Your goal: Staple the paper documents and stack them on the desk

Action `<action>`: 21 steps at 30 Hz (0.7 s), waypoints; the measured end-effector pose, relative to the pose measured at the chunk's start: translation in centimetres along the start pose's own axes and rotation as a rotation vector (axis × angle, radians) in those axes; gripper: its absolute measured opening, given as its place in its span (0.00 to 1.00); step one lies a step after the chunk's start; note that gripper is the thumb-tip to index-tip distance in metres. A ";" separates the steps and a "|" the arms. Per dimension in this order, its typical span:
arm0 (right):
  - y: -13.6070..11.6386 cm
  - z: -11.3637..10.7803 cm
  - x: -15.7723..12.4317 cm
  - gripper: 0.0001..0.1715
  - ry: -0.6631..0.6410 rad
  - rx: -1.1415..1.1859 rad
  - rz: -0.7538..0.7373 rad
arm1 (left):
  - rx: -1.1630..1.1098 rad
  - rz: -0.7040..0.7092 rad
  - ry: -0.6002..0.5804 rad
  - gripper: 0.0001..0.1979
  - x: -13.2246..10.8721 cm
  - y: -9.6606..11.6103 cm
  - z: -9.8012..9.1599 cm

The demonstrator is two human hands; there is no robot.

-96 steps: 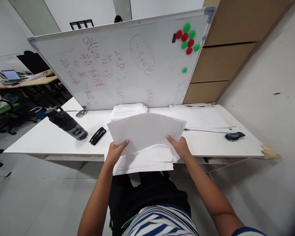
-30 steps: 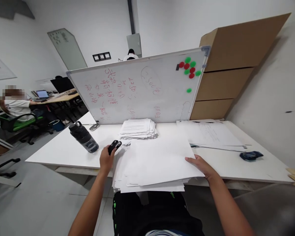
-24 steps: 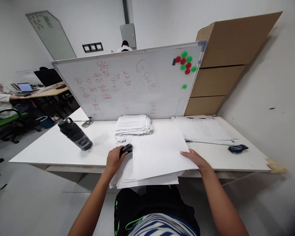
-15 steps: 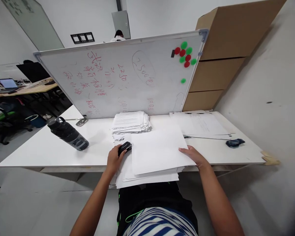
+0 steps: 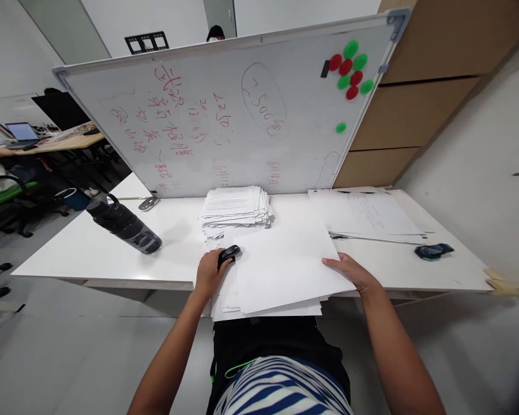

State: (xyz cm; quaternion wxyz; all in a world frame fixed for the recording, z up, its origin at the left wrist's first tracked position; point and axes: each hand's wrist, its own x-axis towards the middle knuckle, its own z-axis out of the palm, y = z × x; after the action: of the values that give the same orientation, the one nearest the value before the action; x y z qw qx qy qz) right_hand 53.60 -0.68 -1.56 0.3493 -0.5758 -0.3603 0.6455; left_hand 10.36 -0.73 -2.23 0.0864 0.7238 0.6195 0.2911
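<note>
A loose pile of white sheets [image 5: 281,268] lies at the near edge of the white table [image 5: 90,253], partly overhanging it. My left hand [image 5: 210,272] is closed round a black stapler [image 5: 229,253], which sits at the top left corner of the pile. At the pile's right edge rests my right hand [image 5: 350,272], fingers flat on the paper. Behind the pile stands a thicker stack of printed sheets [image 5: 236,206].
A dark water bottle [image 5: 123,224] lies on its side at the left. More papers [image 5: 365,212] and a small dark object [image 5: 433,251] are on the right. A whiteboard [image 5: 225,115] with red writing and magnets leans at the back, cardboard boxes [image 5: 415,104] beside it. A person sits at a far desk on the left.
My hands put the held sheets down on the pile. My left hand took the stapler from the table and brought it right to the pile's top left corner; my right hand stays on the paper.
</note>
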 end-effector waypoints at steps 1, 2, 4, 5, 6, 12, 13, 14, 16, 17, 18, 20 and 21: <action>0.0 0.0 0.0 0.22 -0.030 -0.004 0.003 | 0.009 0.012 0.001 0.19 0.0 -0.1 0.0; -0.1 0.0 -0.1 0.22 -0.070 -0.007 0.003 | 0.018 0.023 0.004 0.19 0.0 -0.2 0.0; -0.2 0.0 -0.1 0.22 -0.162 -0.019 0.006 | 0.029 0.033 0.004 0.18 0.2 -0.3 -0.1; -0.3 0.0 -0.1 0.23 -0.202 -0.029 0.007 | 0.030 0.036 -0.003 0.18 0.3 -0.3 -0.1; -0.3 0.0 -0.1 0.23 -0.233 -0.040 0.009 | 0.029 0.042 -0.015 0.18 0.4 -0.2 -0.1; -0.5 0.0 -0.1 0.24 -0.278 -0.014 -0.017 | 0.011 0.164 -0.048 0.15 1.6 1.7 0.7; -0.5 -0.1 -0.1 0.24 -0.269 0.008 -0.024 | 0.016 0.176 -0.031 0.15 1.8 2.2 0.8; -0.5 -0.1 -0.2 0.24 -0.256 0.029 -0.032 | 0.026 0.183 -0.011 0.15 2.1 2.6 1.0; -0.5 -0.2 -0.2 0.25 -0.222 0.068 -0.052 | 0.046 0.197 0.010 0.15 2.6 3.2 1.2; -0.5 -0.2 -0.1 0.25 -0.205 0.084 -0.065 | 0.055 0.203 0.005 0.15 2.9 3.4 1.2; -0.5 -0.3 0.0 0.26 -0.188 0.095 -0.082 | 0.063 0.206 -0.011 0.15 3.2 3.6 1.3; -0.5 -0.3 0.3 0.29 -0.145 0.111 -0.123 | 0.084 0.202 -0.060 0.15 3.8 3.7 1.4; -0.5 -0.3 0.6 0.31 -0.122 0.118 -0.143 | 0.096 0.196 -0.083 0.15 4.0 3.8 1.4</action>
State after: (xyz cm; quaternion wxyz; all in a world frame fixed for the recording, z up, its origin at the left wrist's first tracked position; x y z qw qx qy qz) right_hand 53.88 0.08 -1.40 0.4051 -0.4869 -0.3823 0.6728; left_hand 14.54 2.55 -0.29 0.0484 0.7957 0.5548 0.2381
